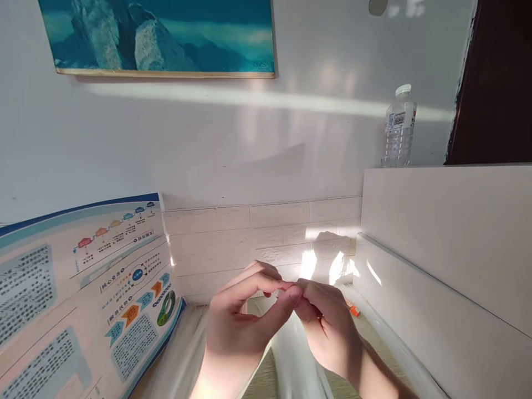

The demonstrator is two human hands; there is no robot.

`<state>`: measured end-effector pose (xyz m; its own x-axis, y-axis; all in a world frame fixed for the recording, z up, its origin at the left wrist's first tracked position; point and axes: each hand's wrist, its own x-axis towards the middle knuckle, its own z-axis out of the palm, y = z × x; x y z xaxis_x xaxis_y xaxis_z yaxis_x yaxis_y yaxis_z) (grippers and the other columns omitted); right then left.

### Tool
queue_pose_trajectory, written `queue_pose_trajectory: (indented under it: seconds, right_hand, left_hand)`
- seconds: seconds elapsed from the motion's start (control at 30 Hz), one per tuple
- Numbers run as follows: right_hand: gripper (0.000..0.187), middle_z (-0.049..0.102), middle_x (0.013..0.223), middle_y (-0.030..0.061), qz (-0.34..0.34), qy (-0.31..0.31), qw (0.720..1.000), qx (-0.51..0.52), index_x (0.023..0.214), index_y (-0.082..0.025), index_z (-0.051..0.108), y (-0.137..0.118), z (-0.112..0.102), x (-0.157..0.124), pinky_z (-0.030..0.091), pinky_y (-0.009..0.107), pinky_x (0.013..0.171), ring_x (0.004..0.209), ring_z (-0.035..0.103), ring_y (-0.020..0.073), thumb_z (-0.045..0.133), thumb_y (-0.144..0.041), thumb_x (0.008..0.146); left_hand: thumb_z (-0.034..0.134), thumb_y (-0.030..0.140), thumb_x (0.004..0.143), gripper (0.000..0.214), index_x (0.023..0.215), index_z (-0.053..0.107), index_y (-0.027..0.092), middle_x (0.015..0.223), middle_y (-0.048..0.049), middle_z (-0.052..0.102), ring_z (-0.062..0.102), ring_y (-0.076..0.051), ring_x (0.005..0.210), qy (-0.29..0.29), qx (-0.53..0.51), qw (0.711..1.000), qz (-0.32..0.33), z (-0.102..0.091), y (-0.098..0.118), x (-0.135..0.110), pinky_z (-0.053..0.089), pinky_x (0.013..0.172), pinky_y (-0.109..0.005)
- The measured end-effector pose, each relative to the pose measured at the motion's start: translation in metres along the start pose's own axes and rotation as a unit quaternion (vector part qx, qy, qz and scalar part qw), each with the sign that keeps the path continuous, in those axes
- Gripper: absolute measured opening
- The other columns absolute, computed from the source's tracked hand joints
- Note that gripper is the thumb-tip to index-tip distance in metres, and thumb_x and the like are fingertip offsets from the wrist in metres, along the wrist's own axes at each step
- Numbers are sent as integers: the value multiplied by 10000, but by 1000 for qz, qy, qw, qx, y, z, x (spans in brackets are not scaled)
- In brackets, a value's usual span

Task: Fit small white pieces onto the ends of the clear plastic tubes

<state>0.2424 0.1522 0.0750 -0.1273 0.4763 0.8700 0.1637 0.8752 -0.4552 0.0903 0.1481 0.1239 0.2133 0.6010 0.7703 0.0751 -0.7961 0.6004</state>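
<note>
Fingertips of left hand point(245, 328) and right hand point(329, 331) pinch one tiny thing point(281, 292) above plastic point(299, 367); small, slow moves seem needed.

A thin, clear plastic film point(299, 360) hangs near the middle of the scene. Its top is pinched between the fingertips of the left hand point(241, 327) and the right hand point(328, 327). It drapes downward in soft, glossy folds (its full outline is hard to trace) and runs off the near edge.
</note>
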Motion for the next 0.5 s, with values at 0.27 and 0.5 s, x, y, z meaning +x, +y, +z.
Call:
queue_pose_trajectory:
  seconds: [0.27,0.5]
  right_hand:
    - [180,605,792,-5,-113,27,987,-115,1058,-212,588,15,-7,-1,421,244,593,666,529,113,475,-89,989]
    - [246,609,834,1,-114,12,983,-143,1063,-215,563,15,-9,3,468,245,609,720,574,120,449,-32,945]
  left_hand:
    - [702,122,833,197,900,740,303,812,21,683,615,-160,759,0,60,998,12,4,12,-4,493,656,-321]
    - [646,63,862,264,950,736,295,882,14,692,655,-135,801,-38,103,992,67,-4,14,-3,498,609,-234]
